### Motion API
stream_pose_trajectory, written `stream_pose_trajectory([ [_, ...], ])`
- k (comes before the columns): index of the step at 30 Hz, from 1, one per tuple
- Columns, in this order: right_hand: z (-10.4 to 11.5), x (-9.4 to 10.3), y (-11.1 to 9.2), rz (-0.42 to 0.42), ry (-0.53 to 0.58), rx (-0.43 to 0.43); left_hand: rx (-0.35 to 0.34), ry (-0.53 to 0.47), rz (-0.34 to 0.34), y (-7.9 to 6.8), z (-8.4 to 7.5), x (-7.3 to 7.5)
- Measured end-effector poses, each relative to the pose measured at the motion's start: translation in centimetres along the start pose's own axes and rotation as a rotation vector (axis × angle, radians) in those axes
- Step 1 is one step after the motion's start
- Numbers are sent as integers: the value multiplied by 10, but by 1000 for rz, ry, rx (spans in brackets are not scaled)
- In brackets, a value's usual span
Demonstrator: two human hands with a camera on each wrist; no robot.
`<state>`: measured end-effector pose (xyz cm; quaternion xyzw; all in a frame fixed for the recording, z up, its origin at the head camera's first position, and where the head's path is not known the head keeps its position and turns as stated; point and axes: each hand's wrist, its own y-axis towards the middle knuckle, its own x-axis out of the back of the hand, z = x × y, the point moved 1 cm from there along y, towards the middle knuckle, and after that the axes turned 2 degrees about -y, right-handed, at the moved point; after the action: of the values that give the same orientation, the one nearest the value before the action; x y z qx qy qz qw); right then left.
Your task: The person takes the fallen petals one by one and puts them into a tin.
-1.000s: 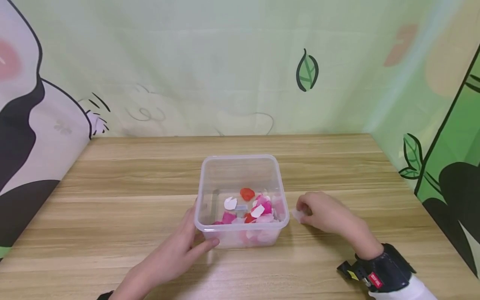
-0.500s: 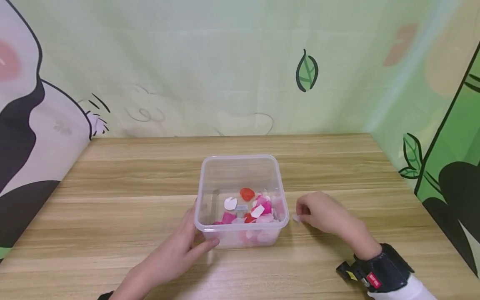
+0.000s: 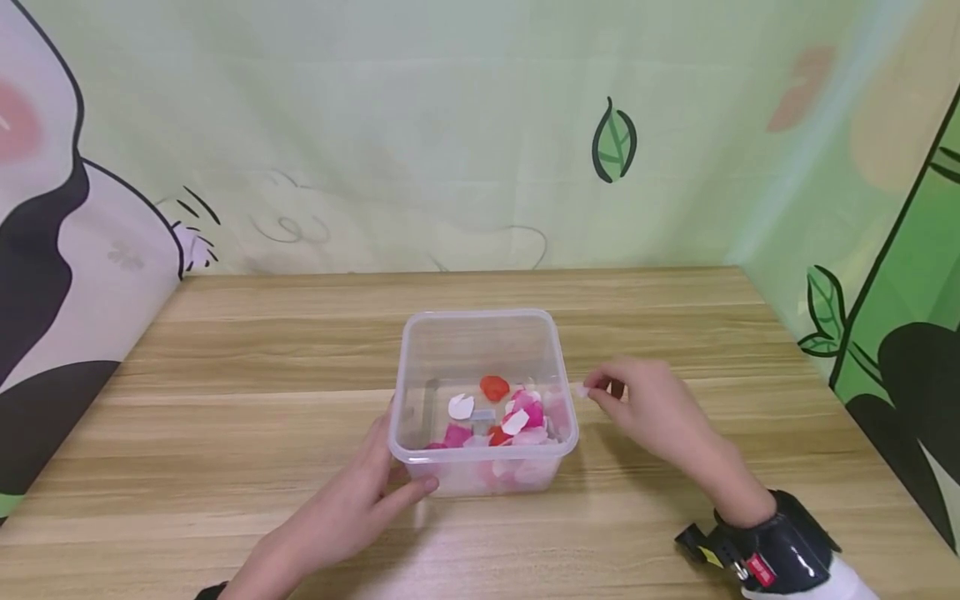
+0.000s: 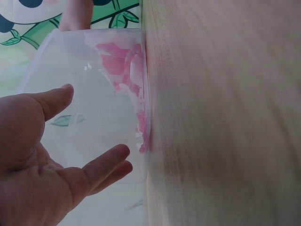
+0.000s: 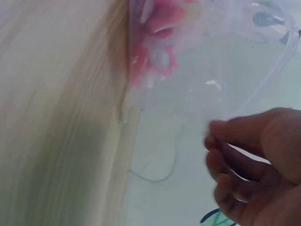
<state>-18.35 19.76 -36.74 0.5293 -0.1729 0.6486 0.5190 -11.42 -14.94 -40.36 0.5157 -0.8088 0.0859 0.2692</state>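
A clear plastic box [image 3: 483, 467] stands on the table, with several pink, red and white petals [image 3: 529, 412] lying inside, most of them toward its right front. My left hand [image 3: 351, 500] rests against the box's left front corner, thumb along the front wall. In the left wrist view its thumb and fingers [image 4: 108, 162] are spread beside the see-through wall. Just right of the box, my right hand [image 3: 660, 408] pinches a small pale petal [image 3: 582, 391] between thumb and finger, raised near rim height. That petal is barely visible in the right wrist view.
The wooden table [image 3: 262, 350] extends on both sides of the box and behind it. A printed cloth backdrop [image 3: 420, 150] hangs along the back and sides. A black strap with a small device [image 3: 780, 542] is on the right wrist.
My right hand has lifted from the tabletop, bringing the pale petal up and slightly left toward the box's rim. The left hand and box have stayed where they were.
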Motion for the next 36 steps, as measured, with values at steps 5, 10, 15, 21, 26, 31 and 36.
stream_pose_trajectory([
  [5, 14, 8, -2, -241, 7, 102, -15, 0, -5, 1, 0, 0],
  [10, 27, 16, -6, -341, 73, 203, -23, 1, -3, 0, 0, 0],
  [15, 38, 19, -9, -337, 125, 287, -12, -8, -2, -1, 0, 0],
  [21, 46, 17, -10, -310, 169, 329, -6, 3, -3, -1, 0, 0],
  [26, 48, 13, -11, -307, 161, 377, -1, 5, -3, -1, 0, 0],
  [31, 49, 11, -10, -285, 162, 387, -8, 0, -3, -1, 0, -1],
  [36, 49, 12, -11, -311, 178, 394, -2, -7, 0, 0, 0, -1],
])
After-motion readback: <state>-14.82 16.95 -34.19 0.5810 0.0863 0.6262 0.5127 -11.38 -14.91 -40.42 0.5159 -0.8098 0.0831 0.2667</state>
